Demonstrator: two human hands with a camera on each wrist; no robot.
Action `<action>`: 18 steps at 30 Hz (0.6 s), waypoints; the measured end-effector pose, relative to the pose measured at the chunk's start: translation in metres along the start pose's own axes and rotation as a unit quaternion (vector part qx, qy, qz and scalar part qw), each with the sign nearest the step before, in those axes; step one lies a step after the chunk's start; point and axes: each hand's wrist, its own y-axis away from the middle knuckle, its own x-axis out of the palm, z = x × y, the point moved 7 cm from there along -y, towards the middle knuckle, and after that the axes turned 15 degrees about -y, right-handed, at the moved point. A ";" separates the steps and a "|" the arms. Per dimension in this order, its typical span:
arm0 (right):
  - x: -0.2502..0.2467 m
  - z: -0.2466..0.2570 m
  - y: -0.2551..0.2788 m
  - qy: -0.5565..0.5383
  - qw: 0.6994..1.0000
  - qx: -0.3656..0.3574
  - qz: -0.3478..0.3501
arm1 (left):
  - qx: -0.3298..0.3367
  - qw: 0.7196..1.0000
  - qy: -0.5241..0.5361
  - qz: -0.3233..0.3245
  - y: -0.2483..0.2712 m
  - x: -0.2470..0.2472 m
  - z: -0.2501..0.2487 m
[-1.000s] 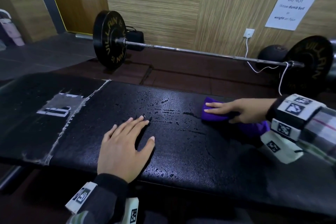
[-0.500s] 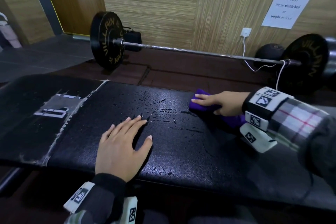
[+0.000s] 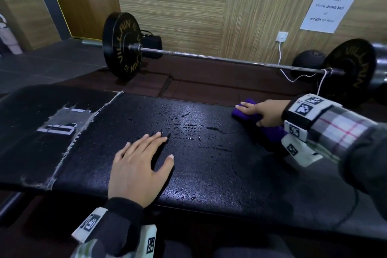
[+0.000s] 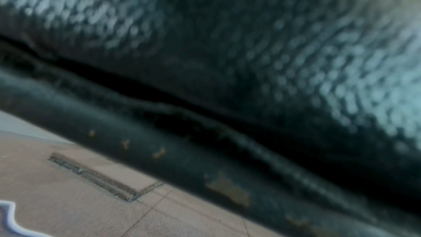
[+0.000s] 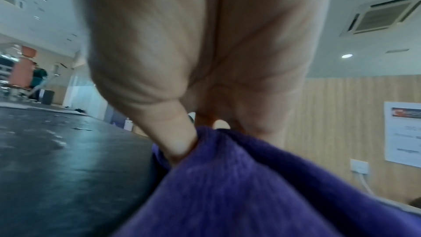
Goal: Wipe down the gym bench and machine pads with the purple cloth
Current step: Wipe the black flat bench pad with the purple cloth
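Retreating purple cloth, now bench-edge.

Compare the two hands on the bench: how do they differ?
The left hand lies flat and bare on the bench, fingers spread; the right hand presses the cloth. The left sits at the near edge among droplets; the right is at the far edge. Both rest palm-down on the pad.
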 end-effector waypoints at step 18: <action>0.011 0.004 0.025 -0.012 0.999 -0.040 0.028 | 0.004 1.000 -0.010 0.008 -0.001 0.002 0.000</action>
